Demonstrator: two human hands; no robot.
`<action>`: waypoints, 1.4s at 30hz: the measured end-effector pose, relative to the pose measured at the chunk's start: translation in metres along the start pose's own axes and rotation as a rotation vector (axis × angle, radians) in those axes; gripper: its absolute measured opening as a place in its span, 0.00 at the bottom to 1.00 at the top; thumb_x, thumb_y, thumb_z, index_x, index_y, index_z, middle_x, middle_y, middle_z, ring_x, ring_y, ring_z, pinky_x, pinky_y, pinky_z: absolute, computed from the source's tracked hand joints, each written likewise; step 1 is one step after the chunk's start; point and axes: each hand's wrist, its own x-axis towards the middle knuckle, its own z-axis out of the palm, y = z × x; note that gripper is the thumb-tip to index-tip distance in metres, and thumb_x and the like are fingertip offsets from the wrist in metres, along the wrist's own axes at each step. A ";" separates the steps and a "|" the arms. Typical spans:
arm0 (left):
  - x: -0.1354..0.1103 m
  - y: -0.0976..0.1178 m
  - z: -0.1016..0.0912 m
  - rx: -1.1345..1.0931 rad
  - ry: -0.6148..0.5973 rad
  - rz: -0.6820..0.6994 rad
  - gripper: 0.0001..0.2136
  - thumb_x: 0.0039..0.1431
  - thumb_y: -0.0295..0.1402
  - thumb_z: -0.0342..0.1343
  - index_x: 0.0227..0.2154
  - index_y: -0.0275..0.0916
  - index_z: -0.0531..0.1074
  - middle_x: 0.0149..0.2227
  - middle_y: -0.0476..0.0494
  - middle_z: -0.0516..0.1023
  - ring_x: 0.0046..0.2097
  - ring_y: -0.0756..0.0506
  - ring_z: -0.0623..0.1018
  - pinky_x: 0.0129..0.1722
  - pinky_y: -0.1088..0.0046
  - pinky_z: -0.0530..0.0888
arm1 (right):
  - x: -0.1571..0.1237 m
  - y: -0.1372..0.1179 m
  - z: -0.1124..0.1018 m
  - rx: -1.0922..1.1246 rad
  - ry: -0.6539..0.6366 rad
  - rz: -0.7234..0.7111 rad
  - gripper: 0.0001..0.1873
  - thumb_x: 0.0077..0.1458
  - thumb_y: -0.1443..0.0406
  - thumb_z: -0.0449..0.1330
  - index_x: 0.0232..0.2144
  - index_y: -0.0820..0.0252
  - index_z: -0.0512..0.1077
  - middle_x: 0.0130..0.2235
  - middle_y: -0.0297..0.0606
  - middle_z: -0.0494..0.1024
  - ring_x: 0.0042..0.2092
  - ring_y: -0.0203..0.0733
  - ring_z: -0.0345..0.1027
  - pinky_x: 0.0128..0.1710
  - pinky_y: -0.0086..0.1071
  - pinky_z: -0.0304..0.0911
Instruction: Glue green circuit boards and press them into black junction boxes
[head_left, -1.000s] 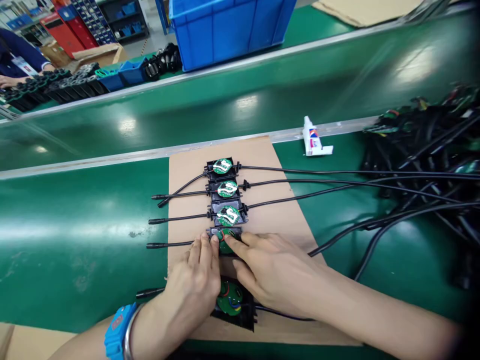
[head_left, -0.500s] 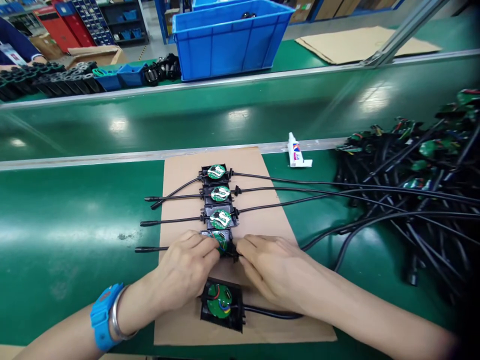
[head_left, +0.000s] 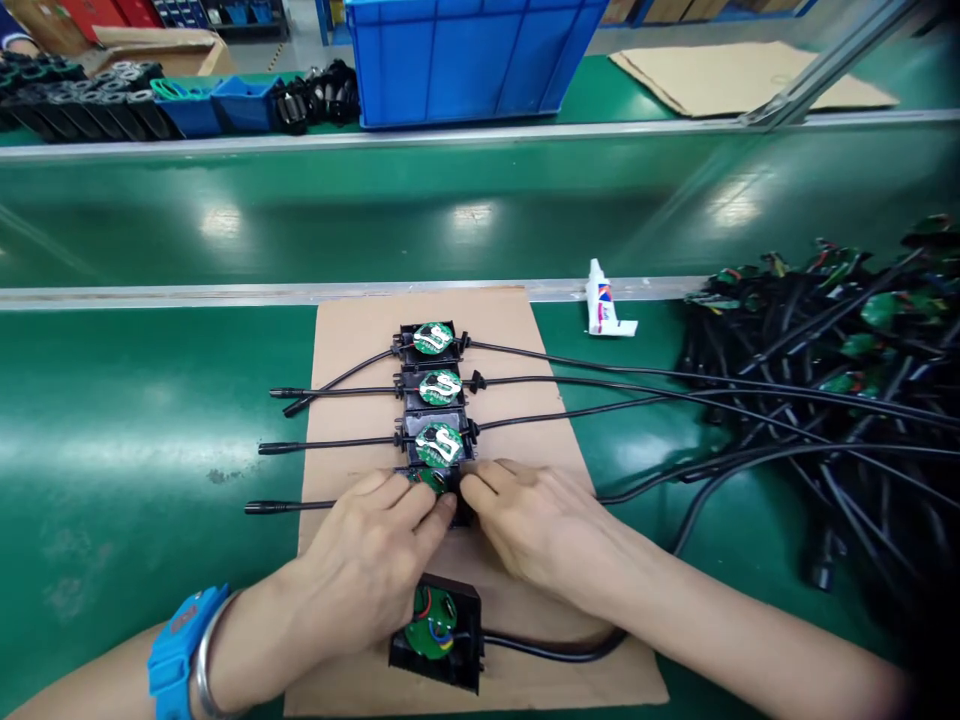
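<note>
Both hands meet at the fourth black housing down a column on a cardboard sheet [head_left: 360,350]. My left hand [head_left: 379,540] is closed, its fingertips pressing on the green circuit board [head_left: 429,480] in that housing. Closed as well, my right hand [head_left: 536,525] grips the housing's right end, where the cable enters; the exact hold is hidden by the fingers. Above lie three housings holding round circuit boards [head_left: 439,444] marked with white paste, cables running out both sides. Nearer me, another black housing [head_left: 469,650] with a board and coloured wires sits slightly askew.
A tangled heap of black cables [head_left: 810,400] with boards covers the right side. A white tube [head_left: 601,305] lies near the metal strip. Beyond stand a large blue bin [head_left: 472,65], small blue trays [head_left: 244,105], black parts [head_left: 319,95] and flat cardboard [head_left: 750,75]. Part of a person shows far left.
The view has tilted down a little. My left fingers have shifted slightly right over the fourth housing, and my right fingers have drawn closer to them.
</note>
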 end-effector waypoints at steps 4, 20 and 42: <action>0.002 0.004 0.000 0.010 -0.026 -0.041 0.20 0.52 0.22 0.47 0.49 0.34 0.68 0.36 0.41 0.70 0.35 0.42 0.68 0.33 0.63 0.69 | -0.002 -0.001 0.004 -0.129 0.111 -0.053 0.09 0.55 0.76 0.50 0.31 0.62 0.68 0.34 0.40 0.72 0.33 0.41 0.61 0.27 0.32 0.49; -0.002 0.018 0.007 0.109 -0.014 -0.043 0.29 0.50 0.21 0.47 0.59 0.26 0.58 0.39 0.37 0.72 0.38 0.40 0.69 0.40 0.59 0.68 | -0.010 0.011 0.022 -0.067 0.398 -0.223 0.19 0.60 0.75 0.43 0.30 0.64 0.72 0.27 0.38 0.69 0.31 0.40 0.56 0.32 0.36 0.51; 0.000 -0.042 -0.017 -0.193 0.199 -0.244 0.10 0.66 0.29 0.41 0.41 0.38 0.68 0.34 0.44 0.72 0.33 0.47 0.74 0.30 0.70 0.74 | -0.004 0.021 -0.032 -0.085 0.282 -0.126 0.08 0.58 0.72 0.50 0.30 0.61 0.67 0.26 0.36 0.67 0.28 0.40 0.61 0.24 0.34 0.48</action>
